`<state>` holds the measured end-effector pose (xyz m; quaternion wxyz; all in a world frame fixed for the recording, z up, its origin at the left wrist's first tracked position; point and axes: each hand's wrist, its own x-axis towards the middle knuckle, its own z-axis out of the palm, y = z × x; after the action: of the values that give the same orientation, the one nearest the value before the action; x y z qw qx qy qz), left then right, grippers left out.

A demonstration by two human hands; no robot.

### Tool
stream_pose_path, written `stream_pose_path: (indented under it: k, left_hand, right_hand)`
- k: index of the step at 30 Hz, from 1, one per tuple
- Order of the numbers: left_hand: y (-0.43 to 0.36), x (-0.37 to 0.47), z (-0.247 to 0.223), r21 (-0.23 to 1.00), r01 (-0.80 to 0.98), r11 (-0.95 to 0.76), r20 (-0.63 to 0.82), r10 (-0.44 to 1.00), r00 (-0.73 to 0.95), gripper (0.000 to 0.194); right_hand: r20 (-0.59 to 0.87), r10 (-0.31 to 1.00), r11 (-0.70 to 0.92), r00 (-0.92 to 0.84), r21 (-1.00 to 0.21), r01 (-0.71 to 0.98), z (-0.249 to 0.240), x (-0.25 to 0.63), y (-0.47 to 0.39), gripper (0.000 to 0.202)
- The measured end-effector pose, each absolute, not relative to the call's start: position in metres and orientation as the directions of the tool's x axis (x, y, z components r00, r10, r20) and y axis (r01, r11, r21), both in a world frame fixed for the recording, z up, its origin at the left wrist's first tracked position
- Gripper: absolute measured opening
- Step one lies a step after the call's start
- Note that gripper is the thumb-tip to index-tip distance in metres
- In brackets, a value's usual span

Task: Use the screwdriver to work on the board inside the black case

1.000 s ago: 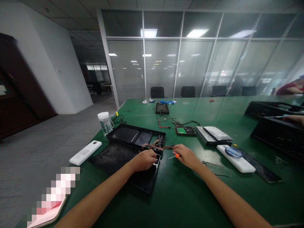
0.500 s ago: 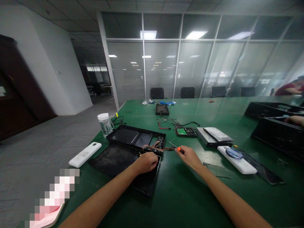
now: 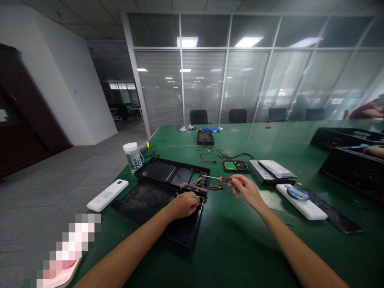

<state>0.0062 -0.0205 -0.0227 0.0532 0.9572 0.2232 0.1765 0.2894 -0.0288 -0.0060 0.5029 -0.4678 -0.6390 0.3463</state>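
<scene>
A screwdriver (image 3: 225, 179) with an orange and black handle is held in my right hand (image 3: 244, 188), its fingers closed round the handle. Its thin shaft points left, the tip at the right end of a black casing (image 3: 156, 170). Striped cables (image 3: 196, 187) and a connector come out of that end. My left hand (image 3: 187, 205) is curled closed over the right part of a flat black panel (image 3: 141, 200) in front of the casing. Whatever its fingers grip is hidden.
To the right lie a green circuit board unit (image 3: 231, 165), a silver drive (image 3: 267, 170) and a white device (image 3: 301, 203) with a blue round part. A lidded bottle (image 3: 133, 158) and a white device (image 3: 107, 195) stand left. Large black cases (image 3: 354, 172) are far right.
My right hand has moved up and slightly right, swinging the screwdriver level so its tip meets the casing's right end. My left hand stays in place.
</scene>
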Motion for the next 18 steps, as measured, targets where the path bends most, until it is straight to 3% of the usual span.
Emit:
stream_pose_path:
  k: [4,8,13,18]
  left_hand:
    - [-0.017,0.005,-0.023,0.209,0.364,-0.907,0.325,0.416,0.849,0.015]
    - [-0.014,0.004,-0.024,0.26,0.343,-0.902,0.323,0.416,0.85,0.015]
    - [-0.016,0.002,-0.023,0.339,0.47,-0.815,0.276,0.563,0.779,0.005]
    - [-0.019,0.004,-0.022,0.448,0.512,-0.733,0.249,0.652,0.717,0.017]
  right_hand:
    - [0.411,0.91,0.379,0.063,-0.881,0.282,-0.009,0.289,-0.035,0.029]
    - [0.478,0.878,0.438,0.021,-0.822,0.364,-0.019,0.277,-0.039,0.029]
    - [0.52,0.854,0.47,-0.03,-0.744,0.475,-0.024,0.267,-0.04,0.028]
    - [0.517,0.853,0.471,-0.065,-0.713,0.519,-0.027,0.268,-0.04,0.029]
